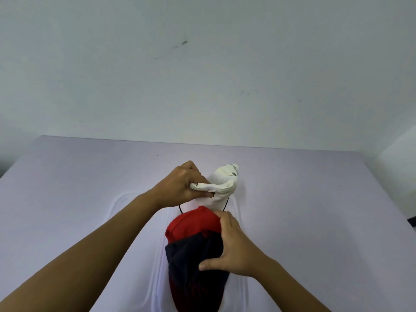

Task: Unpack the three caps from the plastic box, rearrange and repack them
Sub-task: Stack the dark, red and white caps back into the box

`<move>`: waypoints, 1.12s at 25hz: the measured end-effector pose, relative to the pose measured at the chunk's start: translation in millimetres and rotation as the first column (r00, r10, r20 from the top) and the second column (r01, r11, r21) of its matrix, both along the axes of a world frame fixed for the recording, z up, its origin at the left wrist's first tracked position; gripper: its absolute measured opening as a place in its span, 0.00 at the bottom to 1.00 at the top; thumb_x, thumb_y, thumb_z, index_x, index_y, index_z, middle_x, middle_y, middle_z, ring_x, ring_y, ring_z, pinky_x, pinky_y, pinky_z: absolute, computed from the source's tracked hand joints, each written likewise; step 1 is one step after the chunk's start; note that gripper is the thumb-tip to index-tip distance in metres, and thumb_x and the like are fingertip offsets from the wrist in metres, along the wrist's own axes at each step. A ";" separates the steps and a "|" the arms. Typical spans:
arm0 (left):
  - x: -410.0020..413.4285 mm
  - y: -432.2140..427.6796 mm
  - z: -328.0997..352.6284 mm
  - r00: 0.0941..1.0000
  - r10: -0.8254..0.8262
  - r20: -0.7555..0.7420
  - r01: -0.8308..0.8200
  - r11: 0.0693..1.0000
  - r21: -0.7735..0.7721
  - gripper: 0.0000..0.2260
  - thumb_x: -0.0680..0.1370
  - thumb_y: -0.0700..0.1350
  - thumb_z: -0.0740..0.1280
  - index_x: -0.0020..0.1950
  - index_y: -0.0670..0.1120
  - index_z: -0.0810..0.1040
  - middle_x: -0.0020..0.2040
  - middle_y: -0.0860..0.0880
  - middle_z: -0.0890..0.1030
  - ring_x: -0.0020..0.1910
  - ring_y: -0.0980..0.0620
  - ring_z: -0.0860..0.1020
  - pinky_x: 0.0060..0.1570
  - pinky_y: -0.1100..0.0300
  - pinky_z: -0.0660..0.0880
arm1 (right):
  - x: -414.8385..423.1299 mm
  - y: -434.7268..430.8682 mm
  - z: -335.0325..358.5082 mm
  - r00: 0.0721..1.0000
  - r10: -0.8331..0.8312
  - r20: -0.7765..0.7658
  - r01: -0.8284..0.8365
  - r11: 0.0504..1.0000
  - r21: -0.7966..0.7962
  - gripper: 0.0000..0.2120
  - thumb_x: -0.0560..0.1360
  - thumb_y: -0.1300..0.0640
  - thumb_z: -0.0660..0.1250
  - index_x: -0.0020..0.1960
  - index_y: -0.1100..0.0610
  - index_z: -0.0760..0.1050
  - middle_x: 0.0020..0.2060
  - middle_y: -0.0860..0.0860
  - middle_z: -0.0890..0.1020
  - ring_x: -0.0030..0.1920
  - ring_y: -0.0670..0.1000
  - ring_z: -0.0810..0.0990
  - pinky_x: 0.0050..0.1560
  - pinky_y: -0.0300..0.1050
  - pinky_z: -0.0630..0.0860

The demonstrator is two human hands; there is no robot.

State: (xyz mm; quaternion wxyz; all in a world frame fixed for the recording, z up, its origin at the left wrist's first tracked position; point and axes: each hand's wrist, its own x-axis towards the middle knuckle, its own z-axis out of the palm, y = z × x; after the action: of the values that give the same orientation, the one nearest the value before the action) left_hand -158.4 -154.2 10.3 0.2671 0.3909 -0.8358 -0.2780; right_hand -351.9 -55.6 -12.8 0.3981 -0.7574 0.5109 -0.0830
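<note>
Gripping the white cap (221, 188) with left hand (183, 184) fingers closed on its bunched fabric, at the far end of the plastic box (157, 266) on the tabletop (67, 176). Clasping red cap (193, 222) and dark cap (193, 262) with right hand (236, 246), nearer.

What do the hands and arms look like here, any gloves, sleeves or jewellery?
Both are bare: left hand and right hand wear no gloves, and no rings, watch or bands show. The forearms are uncovered right to the frame edge, so no sleeves are in view. No markings visible.
</note>
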 end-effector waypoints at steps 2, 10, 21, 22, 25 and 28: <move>-3.6 0.5 -1.2 0.998 -0.027 0.052 0.025 0.998 0.050 0.17 0.69 0.61 0.66 0.45 0.50 0.84 0.41 0.51 0.85 0.49 0.51 0.74 0.45 0.59 0.73 | -0.6 1.2 -0.6 1.000 -0.003 -0.007 0.003 1.000 0.006 0.51 0.61 0.39 0.74 0.72 0.46 0.46 0.69 0.44 0.57 0.70 0.47 0.58 0.71 0.49 0.64; -8.1 -1.5 -9.6 0.995 -0.082 0.049 0.060 0.937 0.343 0.07 0.72 0.46 0.73 0.34 0.51 0.81 0.29 0.57 0.78 0.33 0.54 0.75 0.37 0.61 0.69 | -5.8 3.6 -3.2 1.000 0.000 -0.011 0.000 1.000 0.018 0.51 0.61 0.36 0.73 0.72 0.46 0.46 0.66 0.44 0.57 0.68 0.45 0.59 0.70 0.48 0.65; -5.7 -17.8 -40.8 0.993 -0.061 0.097 -0.005 0.820 0.573 0.04 0.72 0.44 0.73 0.37 0.51 0.83 0.30 0.58 0.79 0.31 0.61 0.73 0.37 0.63 0.69 | -3.8 -1.7 -11.9 1.000 -0.009 0.005 0.009 1.000 0.014 0.53 0.61 0.34 0.72 0.73 0.46 0.43 0.69 0.44 0.54 0.70 0.45 0.57 0.71 0.47 0.64; -5.8 -18.5 -43.1 0.991 -0.068 0.112 -0.009 0.817 0.576 0.04 0.72 0.44 0.72 0.37 0.49 0.83 0.31 0.56 0.78 0.31 0.59 0.72 0.37 0.62 0.68 | -4.6 -3.3 -11.1 1.000 0.000 0.016 0.000 1.000 0.020 0.53 0.60 0.33 0.71 0.73 0.46 0.44 0.69 0.44 0.53 0.71 0.44 0.56 0.71 0.47 0.64; -4.2 -19.6 -47.6 0.995 0.005 0.104 -0.070 0.775 0.629 0.10 0.72 0.44 0.72 0.31 0.52 0.80 0.27 0.58 0.75 0.28 0.60 0.69 0.35 0.63 0.65 | -13.0 -13.7 -11.4 0.983 -0.070 0.167 0.071 0.997 -0.004 0.37 0.65 0.33 0.66 0.68 0.42 0.55 0.64 0.41 0.61 0.66 0.38 0.62 0.68 0.40 0.66; -1.6 -21.2 -49.7 0.997 0.031 0.076 -0.074 0.741 0.668 0.06 0.71 0.47 0.73 0.34 0.50 0.82 0.29 0.58 0.77 0.30 0.60 0.72 0.37 0.63 0.67 | -29.9 -39.4 -20.1 0.952 -0.210 0.223 0.257 0.944 -0.205 0.19 0.75 0.52 0.61 0.62 0.42 0.61 0.60 0.38 0.68 0.62 0.37 0.65 0.66 0.43 0.67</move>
State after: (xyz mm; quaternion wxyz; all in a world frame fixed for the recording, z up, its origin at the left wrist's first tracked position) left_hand -160.1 -175.3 -39.3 0.0915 0.4922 -0.6767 -0.5399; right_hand -381.8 -95.0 -32.9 0.3430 -0.7203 0.5421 -0.2639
